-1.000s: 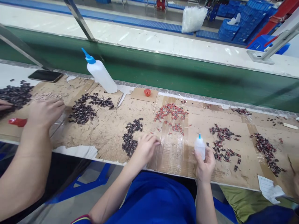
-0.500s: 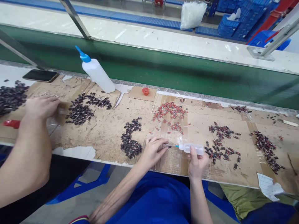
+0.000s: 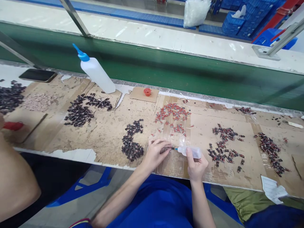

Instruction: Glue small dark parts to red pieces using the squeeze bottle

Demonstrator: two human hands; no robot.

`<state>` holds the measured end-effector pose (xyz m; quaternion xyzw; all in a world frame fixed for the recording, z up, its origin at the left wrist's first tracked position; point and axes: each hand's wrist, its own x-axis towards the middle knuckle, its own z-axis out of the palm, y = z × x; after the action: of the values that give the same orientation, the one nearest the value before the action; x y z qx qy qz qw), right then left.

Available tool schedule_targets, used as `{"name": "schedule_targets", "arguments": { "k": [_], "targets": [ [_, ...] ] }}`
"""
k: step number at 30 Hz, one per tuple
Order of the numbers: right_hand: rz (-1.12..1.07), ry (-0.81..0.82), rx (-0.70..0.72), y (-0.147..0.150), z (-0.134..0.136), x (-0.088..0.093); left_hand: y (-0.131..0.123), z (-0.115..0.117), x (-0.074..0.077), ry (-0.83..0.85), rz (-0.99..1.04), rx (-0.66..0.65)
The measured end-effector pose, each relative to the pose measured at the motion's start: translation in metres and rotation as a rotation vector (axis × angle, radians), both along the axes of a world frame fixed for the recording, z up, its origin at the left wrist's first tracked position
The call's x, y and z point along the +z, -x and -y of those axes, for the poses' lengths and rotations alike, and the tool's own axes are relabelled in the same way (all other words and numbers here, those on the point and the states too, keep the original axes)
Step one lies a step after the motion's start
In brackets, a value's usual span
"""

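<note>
My left hand (image 3: pixel 157 154) rests on the cardboard with thumb and fingertips pinched on a small dark part, mostly hidden by the fingers. In my right hand (image 3: pixel 198 164) is a small clear squeeze bottle (image 3: pixel 193 152), lying sideways. Its thin blue-green tip (image 3: pixel 175 148) points left and meets the dark part at my left fingertips. Just left of that hand lies a curved pile of black parts (image 3: pixel 132 142). Beyond my hands are scattered small red parts (image 3: pixel 173 114). Right of the bottle are black-and-red parts (image 3: pixel 224 148) in a loose heap.
A large white bottle with a blue nozzle (image 3: pixel 97 74) leans at the back left, near a phone (image 3: pixel 38 75). A red cap (image 3: pixel 147 92) sits on a cardboard piece. More black-and-red parts (image 3: pixel 270 152) lie right. A co-worker's arm (image 3: pixel 14 183) reaches in from the left.
My right hand has moved the squeeze bottle left, bringing its tip to the part at my left fingertips. The co-worker's arm has drawn back left, uncovering a pile of small pale pink pieces.
</note>
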<state>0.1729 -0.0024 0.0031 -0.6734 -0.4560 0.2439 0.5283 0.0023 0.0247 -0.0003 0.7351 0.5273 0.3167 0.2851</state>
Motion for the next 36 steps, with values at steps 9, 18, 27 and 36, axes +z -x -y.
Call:
{"name": "schedule_targets", "arguments": {
  "k": [9,18,27,36],
  "targets": [
    [0.008,-0.014,-0.080,0.002,0.002,0.000,-0.002,0.001,0.001,0.031,-0.006,0.030],
    [-0.009,-0.013,-0.017,0.003,0.000,0.002,-0.003,0.002,0.001,0.042,-0.004,0.035],
    [-0.122,-0.062,-0.150,0.001,-0.001,0.003,-0.004,0.003,-0.001,0.040,-0.026,0.031],
    [-0.266,-0.131,-0.092,-0.007,-0.014,-0.001,0.032,-0.010,0.002,-0.123,-0.139,0.181]
  ]
}}
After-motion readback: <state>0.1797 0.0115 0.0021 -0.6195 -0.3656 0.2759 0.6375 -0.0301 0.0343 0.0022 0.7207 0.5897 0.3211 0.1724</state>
